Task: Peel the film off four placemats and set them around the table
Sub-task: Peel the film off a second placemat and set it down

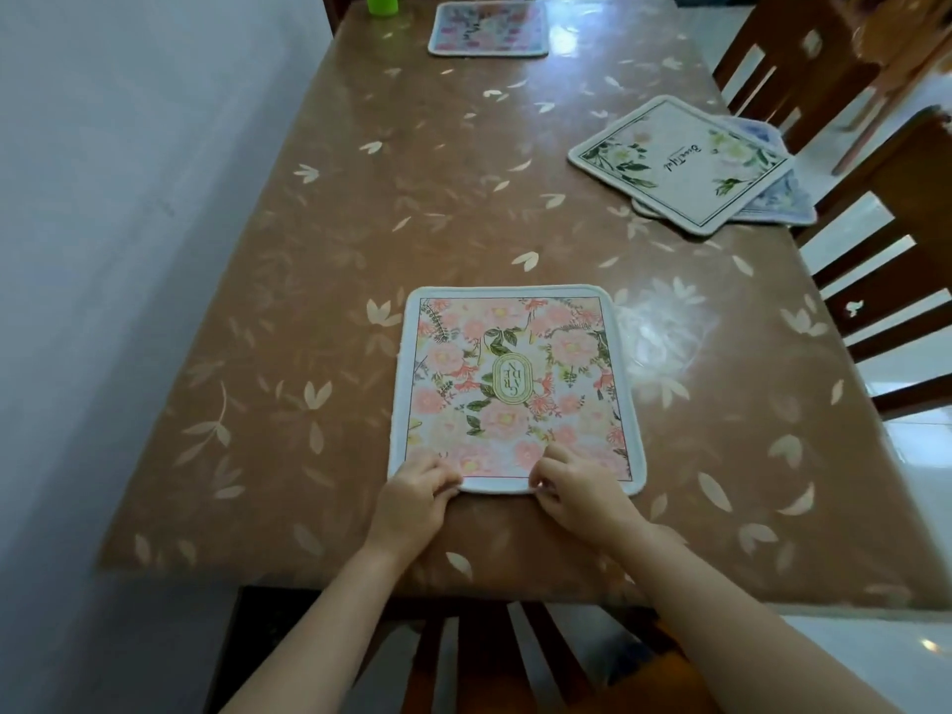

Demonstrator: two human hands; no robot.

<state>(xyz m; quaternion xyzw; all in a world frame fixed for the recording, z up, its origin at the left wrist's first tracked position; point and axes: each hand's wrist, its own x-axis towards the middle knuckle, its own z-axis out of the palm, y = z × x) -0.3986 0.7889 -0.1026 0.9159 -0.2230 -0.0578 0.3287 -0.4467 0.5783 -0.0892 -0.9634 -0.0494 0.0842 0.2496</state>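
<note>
While the left hand (417, 494) and the right hand (577, 494) both pinch its near edge, the pink placemat (515, 389) lies flat at lower centre. A pull could slide it over the table (309, 301) edge. The 2 stacked placemats (680, 162) at the upper right sit at the right edge. The far placemat (488, 28) lies at the top, and the open room is at the left.

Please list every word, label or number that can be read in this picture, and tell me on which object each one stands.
"Beautiful": cursive script, turned sideways, on the white placemat; probably, not certain.
Small line beside that script: too small to read.
Gold oval emblem on the pink floral placemat: capital letters, turned sideways; "G", "R", "E", "N" show, but the whole word is unsure.
Far placemat: dark marks, too blurred to read.
</note>
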